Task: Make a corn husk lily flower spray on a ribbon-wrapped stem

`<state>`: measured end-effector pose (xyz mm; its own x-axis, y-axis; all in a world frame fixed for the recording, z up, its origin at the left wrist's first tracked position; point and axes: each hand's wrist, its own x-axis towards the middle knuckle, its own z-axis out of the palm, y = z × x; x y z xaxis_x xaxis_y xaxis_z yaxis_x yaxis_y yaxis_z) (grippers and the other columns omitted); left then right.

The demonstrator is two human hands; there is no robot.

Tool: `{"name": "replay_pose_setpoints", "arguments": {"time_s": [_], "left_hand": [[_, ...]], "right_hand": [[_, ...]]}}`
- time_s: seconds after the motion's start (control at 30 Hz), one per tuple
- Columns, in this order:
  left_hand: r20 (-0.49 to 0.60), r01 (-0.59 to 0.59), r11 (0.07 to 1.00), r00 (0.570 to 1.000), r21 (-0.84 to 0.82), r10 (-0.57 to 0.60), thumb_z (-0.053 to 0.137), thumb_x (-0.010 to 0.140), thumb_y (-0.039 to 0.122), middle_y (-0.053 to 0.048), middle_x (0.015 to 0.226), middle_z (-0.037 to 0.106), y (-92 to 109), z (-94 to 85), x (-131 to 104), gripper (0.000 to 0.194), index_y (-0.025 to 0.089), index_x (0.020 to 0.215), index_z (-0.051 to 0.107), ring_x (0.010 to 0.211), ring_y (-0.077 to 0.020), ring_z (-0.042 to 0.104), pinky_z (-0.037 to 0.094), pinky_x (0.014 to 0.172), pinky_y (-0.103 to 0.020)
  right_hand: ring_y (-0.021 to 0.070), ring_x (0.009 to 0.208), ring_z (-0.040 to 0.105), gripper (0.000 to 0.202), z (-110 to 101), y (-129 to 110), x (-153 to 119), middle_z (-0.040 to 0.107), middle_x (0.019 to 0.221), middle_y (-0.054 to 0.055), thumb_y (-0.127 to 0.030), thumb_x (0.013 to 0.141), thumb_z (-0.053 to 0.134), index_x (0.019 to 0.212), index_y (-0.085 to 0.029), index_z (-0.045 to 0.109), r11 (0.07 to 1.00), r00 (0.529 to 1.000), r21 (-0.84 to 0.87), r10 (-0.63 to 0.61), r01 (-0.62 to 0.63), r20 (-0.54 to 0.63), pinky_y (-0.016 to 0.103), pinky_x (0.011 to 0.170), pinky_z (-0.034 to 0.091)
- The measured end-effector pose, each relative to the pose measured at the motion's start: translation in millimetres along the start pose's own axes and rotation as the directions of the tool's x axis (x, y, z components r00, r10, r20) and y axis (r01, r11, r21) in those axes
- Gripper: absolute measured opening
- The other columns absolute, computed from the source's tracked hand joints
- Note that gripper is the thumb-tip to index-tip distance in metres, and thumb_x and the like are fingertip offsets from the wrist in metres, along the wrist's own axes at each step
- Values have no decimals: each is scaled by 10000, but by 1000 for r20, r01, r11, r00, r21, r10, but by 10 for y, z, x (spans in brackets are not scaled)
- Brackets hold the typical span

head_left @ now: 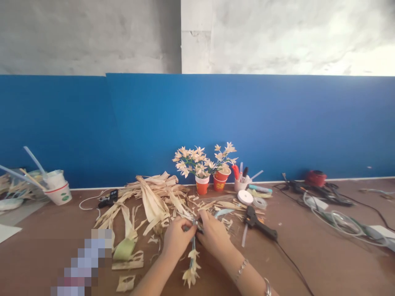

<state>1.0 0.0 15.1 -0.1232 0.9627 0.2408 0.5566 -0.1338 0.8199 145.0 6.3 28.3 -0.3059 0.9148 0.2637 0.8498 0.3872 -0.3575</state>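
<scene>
My left hand and my right hand meet over the middle of the table, fingertips pinched together on the stem of a cream flower spray. The spray's blossoms, which look like dried husk, point down toward me below the hands. Its blue-green stem runs up between my fingers. Exactly what each fingertip presses is partly hidden. Just beyond my hands lies a heap of dried corn husks. A black glue gun rests to the right of my right hand, with a clear glue stick by its nozzle.
Finished-looking flowers stand in an orange cup and a red cup near the blue partition. A white tape roll lies before a cup of pens. Cables sprawl at right; a white cup stands at left.
</scene>
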Motion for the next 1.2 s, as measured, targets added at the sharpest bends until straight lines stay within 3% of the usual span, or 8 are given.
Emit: {"name": "replay_pose_setpoints", "arguments": {"time_s": [0.1,0.2,0.3,0.43,0.6,0.8,1.0,1.2], "left_hand": [[133,175,946,981,-271,-143,634,649,293,51,459,404,-39,-71,61,228,170,469,567,473,-100,374,266,495,-222],[316,382,681,921,-624,-227,668,628,304,78,425,363,-91,-207,147,203,146,528,590,391,-51,271,180,406,-187],[377,445,468,895,-764,-236,696,590,282,56,459,424,-161,-287,214,232,140,507,532,378,-42,304,160,348,-167],[263,370,371,914,-852,-308,644,670,281,48,533,441,-271,-273,226,233,165,566,471,431,-55,408,271,351,-148],[-9,62,223,952,-973,-305,647,670,228,51,569,419,-238,-273,183,229,178,582,441,495,-69,439,394,465,-181],[42,47,19,980,-999,-196,610,643,174,41,559,387,-22,-455,202,228,175,528,413,497,-78,410,397,487,-209],[-219,-150,213,911,-965,-348,630,613,241,29,606,459,-69,-573,233,165,171,567,488,538,-90,429,380,494,-199],[-349,-237,649,936,-723,-47,647,697,296,23,628,427,17,-572,127,232,178,555,507,595,-106,389,330,544,-209]], "right_hand": [[198,859,581,299,-3,16,-4,627,945,59,-91,650,482,930,-193,478,1000,999,-15,18,-18,34,243,644,342],[198,821,598,305,4,56,-9,642,923,53,-101,627,503,917,-196,491,998,993,-39,61,-58,98,243,613,325],[210,795,611,297,12,74,-15,652,887,57,-145,629,544,921,-195,514,993,983,-68,109,-99,149,248,593,320],[233,884,593,273,11,70,-14,644,933,84,-248,631,606,892,-189,551,990,983,-78,130,-120,128,255,633,352],[248,882,610,374,54,120,8,666,939,76,-322,607,667,951,-203,577,975,956,-32,224,-222,192,269,650,367],[229,834,624,528,53,193,19,682,887,41,-315,556,710,1059,-235,573,964,936,81,222,-252,273,243,611,343],[147,653,572,475,9,198,-12,647,755,-9,-225,571,664,1041,-226,595,959,932,174,156,-222,328,206,528,292],[170,642,588,293,-5,175,-18,647,709,5,-220,683,593,974,-206,631,972,967,171,120,-160,226,233,555,363]]}}
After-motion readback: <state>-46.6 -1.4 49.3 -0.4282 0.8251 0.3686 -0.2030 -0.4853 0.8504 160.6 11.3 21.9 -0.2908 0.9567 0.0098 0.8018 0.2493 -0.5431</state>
